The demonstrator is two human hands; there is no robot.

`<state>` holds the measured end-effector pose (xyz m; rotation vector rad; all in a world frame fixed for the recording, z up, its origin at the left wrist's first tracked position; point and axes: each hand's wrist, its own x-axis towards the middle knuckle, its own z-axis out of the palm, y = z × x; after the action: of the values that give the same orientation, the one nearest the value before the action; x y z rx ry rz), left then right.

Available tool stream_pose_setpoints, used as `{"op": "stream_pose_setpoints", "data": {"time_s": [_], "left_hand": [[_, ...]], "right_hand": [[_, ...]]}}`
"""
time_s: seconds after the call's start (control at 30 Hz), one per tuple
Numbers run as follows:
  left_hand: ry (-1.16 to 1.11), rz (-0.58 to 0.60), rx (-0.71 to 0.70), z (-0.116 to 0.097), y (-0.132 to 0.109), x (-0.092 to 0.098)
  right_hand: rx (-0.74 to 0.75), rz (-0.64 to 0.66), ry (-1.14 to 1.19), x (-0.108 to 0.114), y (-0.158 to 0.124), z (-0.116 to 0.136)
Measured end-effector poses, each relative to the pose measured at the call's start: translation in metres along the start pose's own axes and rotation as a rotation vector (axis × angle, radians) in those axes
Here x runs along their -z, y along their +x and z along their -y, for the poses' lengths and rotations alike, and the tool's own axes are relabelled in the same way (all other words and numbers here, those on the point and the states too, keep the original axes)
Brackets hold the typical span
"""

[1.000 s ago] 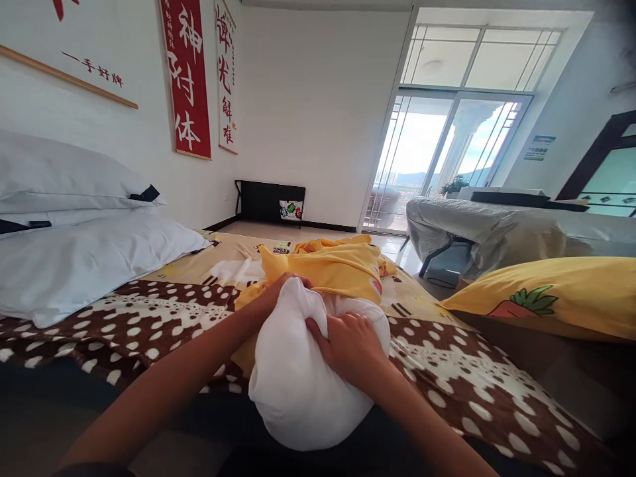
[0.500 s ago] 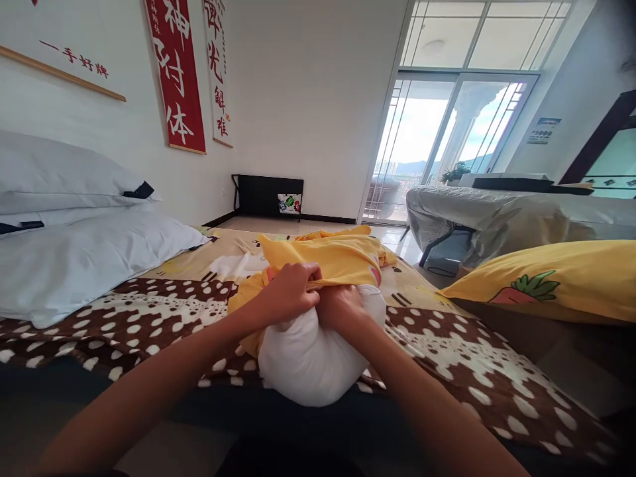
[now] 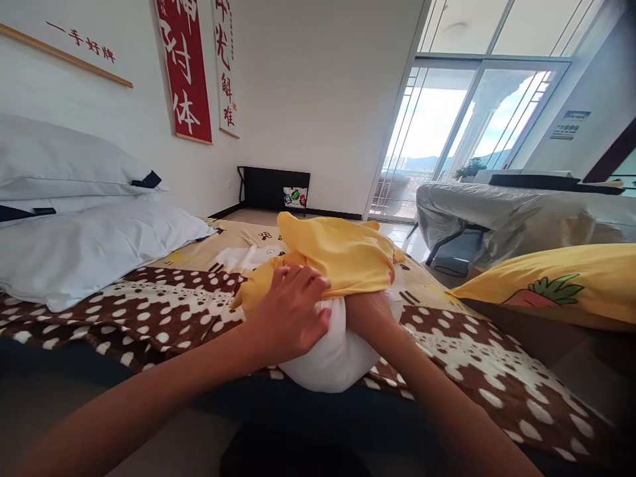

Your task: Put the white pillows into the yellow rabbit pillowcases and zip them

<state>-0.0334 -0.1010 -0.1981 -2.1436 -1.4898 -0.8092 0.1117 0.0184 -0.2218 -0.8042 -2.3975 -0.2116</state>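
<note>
A white pillow [image 3: 332, 364] rests at the bed's front edge, its far part covered by a yellow pillowcase [image 3: 342, 248]. My left hand [image 3: 295, 311] is over the left side of the pillowcase opening, fingers loosely bent and apart, with the thumb away from them. It touches or hovers just above the yellow cloth; which one I cannot tell. My right hand [image 3: 370, 311] reaches under the pillowcase's near edge, on top of the white pillow. Cloth hides its fingers, so their grip does not show.
A brown and cream patterned blanket [image 3: 472, 361] covers the bed. White pillows [image 3: 99, 245] are stacked at left. At right lies a yellow pillow with a carrot print [image 3: 606, 278]. Beyond stand a plastic-covered table [image 3: 457, 199] and a black folded item [image 3: 263, 187] against the wall.
My left hand has loosened its pinch on the pillowcase edge and shifted lower. My right hand has slid further under the cloth, which now covers more of it. The view has turned slightly.
</note>
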Motion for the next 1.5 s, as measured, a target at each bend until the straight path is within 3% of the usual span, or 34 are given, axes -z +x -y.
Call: {"op": "stream_pose_setpoints", "data": {"time_s": [0.07,0.17,0.27,0.37,0.43,0.5,0.6,0.7,0.77,0.87,1.03,1.13,1.33,1.5], "left_hand": [[-0.059,-0.037,0.03,0.005,-0.016,0.003],[-0.067,0.07,0.114,0.004,-0.028,-0.001],[0.084,0.146,0.155,-0.003,-0.023,-0.014],[0.248,0.171,0.163,-0.007,-0.011,-0.029],[0.28,0.169,0.18,-0.005,-0.005,-0.036],[0.261,0.146,0.194,0.0,0.0,-0.041],[0.201,0.097,0.213,0.009,0.007,-0.044],[0.155,0.045,0.276,0.019,0.018,-0.039],[0.132,-0.013,0.312,0.024,0.026,-0.034],[0.061,-0.114,0.359,0.03,0.035,-0.027],[-0.168,-0.307,0.542,0.032,0.039,-0.028],[-0.169,-0.423,0.582,0.033,0.037,-0.033],[-0.038,-0.503,0.434,0.039,0.03,-0.044],[0.103,-0.674,0.189,0.034,0.031,-0.046]], "right_hand": [[-0.072,0.069,-0.078,0.002,-0.01,-0.003],[-0.106,0.117,-0.146,0.004,-0.019,-0.003],[-0.117,0.164,-0.161,0.007,-0.021,0.001],[-0.229,0.359,-0.188,0.012,-0.022,0.007],[-0.288,0.41,-0.223,0.017,-0.024,0.01],[-0.27,0.332,-0.245,0.02,-0.031,0.014],[-0.168,0.087,-0.32,0.024,-0.051,0.023],[0.034,-0.213,-0.378,0.025,-0.077,0.041],[0.161,-0.304,-0.343,0.022,-0.087,0.054],[0.165,-0.298,-0.328,0.009,-0.085,0.064],[0.118,-0.258,-0.348,-0.012,-0.05,0.06],[0.1,-0.217,-0.325,-0.017,-0.033,0.058],[0.032,-0.21,-0.306,-0.027,-0.013,0.054],[-0.011,-0.357,-0.276,-0.036,0.0,0.045]]}}
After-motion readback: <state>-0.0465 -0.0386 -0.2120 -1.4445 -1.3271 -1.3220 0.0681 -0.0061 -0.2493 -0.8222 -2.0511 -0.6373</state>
